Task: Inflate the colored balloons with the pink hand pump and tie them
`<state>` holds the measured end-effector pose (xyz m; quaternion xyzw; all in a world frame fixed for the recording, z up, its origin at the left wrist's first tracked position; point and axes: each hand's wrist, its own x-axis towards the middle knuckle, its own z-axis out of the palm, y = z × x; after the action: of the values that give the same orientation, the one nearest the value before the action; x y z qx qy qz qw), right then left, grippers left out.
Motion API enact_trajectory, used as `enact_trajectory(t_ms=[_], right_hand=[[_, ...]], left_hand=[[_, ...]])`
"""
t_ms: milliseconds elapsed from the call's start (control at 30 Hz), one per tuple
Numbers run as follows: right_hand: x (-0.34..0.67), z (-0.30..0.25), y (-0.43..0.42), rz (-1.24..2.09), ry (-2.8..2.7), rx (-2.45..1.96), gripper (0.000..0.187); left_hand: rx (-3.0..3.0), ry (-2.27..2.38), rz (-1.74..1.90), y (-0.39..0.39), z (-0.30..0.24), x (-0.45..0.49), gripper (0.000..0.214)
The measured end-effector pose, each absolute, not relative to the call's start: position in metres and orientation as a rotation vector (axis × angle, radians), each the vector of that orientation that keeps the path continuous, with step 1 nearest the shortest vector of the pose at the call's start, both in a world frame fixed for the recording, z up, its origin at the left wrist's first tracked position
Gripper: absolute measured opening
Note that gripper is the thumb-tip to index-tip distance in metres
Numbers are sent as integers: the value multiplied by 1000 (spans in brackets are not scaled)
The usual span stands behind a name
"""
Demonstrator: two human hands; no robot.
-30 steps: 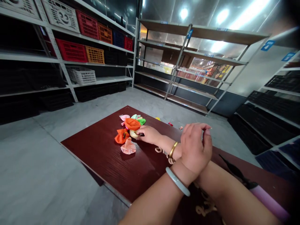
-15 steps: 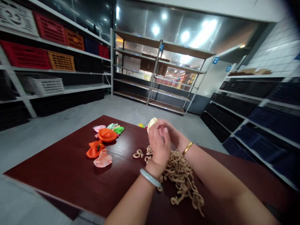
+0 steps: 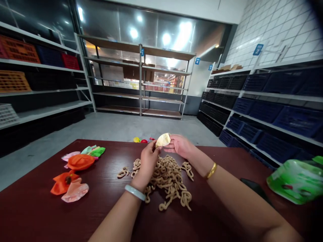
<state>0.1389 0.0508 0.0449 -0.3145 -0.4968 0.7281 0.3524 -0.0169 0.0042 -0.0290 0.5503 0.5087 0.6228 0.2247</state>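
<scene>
A pale yellow, half-round piece (image 3: 163,139) that looks like soft cloth is held up above the far part of the table. My left hand (image 3: 148,159) pinches its lower left end between thumb and fingers. At its right end, the upper fingers of my right hand (image 3: 181,146) grip the edge, while the lower fingers stretch out loosely and look a little blurred. Below both hands spreads a heap of curly tan cords (image 3: 170,176), with a small loose coil (image 3: 123,172) on its left.
On the left of the dark red table (image 3: 106,208) lie an orange cloth piece (image 3: 80,162), an orange bow-like piece (image 3: 62,183), a peach piece (image 3: 75,191) and green ones (image 3: 98,152). A green plastic pack (image 3: 294,181) stands right. Crate-filled shelves (image 3: 262,90) flank the room.
The view has swung right, bringing the green pack in. My hands, formerly close together with the yellow piece partly hidden, have drawn apart and now show it between them.
</scene>
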Motion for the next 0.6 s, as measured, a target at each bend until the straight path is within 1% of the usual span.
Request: enact_trajectory(t_ms=[133, 267, 367, 467, 533, 600], right_hand=[[165, 50, 50, 1664, -1298, -1036, 10], [178, 45, 51, 1709, -1249, -1055, 8], [185, 41, 52, 1813, -1149, -943, 14], [198, 41, 55, 1874, -1014, -699, 23], [214, 41, 55, 1786, -1073, -647, 25], [235, 36, 53, 1574, -1309, -804, 28]], left_hand=[[1802, 1458, 1575, 2, -31, -13, 20], [1882, 1485, 1395, 2, -35, -3, 8], [1621, 1337, 1282, -2, -37, 7, 11], [1186, 1028, 1154, -11, -32, 14, 19], [964, 812, 1140, -17, -25, 13, 19], [816, 641, 1217, -20, -15, 9, 15]])
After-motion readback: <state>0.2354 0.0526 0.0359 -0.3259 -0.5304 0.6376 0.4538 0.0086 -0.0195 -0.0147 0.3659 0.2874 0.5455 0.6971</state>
